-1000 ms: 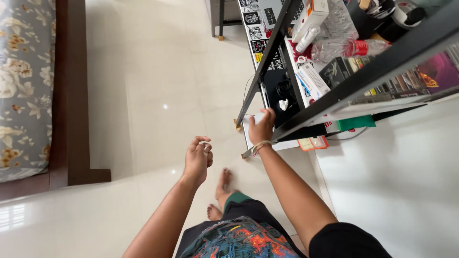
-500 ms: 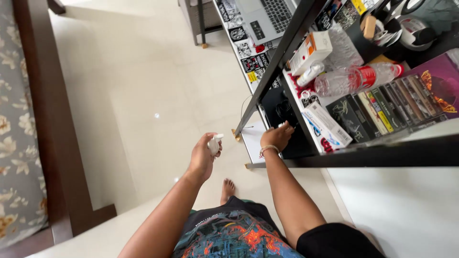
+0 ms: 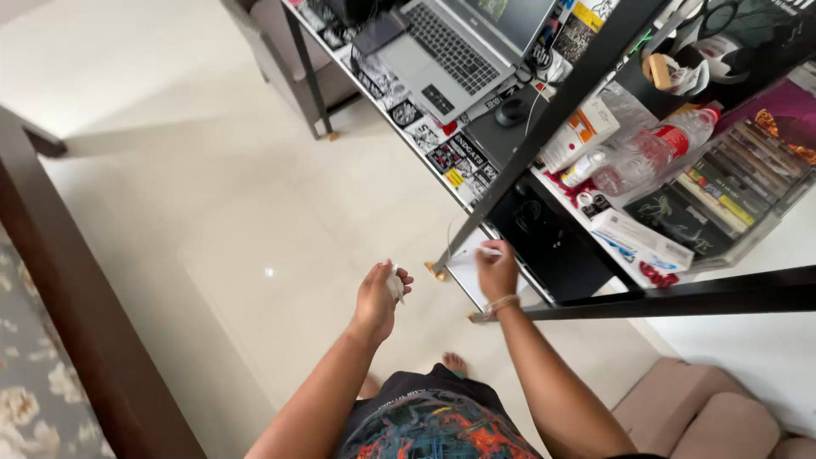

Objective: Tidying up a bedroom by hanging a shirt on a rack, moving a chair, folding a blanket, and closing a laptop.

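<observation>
Left hand [image 3: 378, 297] fisted, right hand [image 3: 495, 270] pinching — arms outstretched

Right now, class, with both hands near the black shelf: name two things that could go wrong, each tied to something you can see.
1. The right hand pinches a small white scrap only at the fingertips, close to the black shelf frame; it could slip and drop.
2. The plastic water bottle lies on its side on the crowded shelf; a bump might roll it off.
3. The left hand holds a white wad loosely.

Open laptop [image 3: 450, 47], plastic bottle [image 3: 650, 151], row of cassettes [image 3: 731, 183], dark wooden bedframe [image 3: 76, 289].
</observation>
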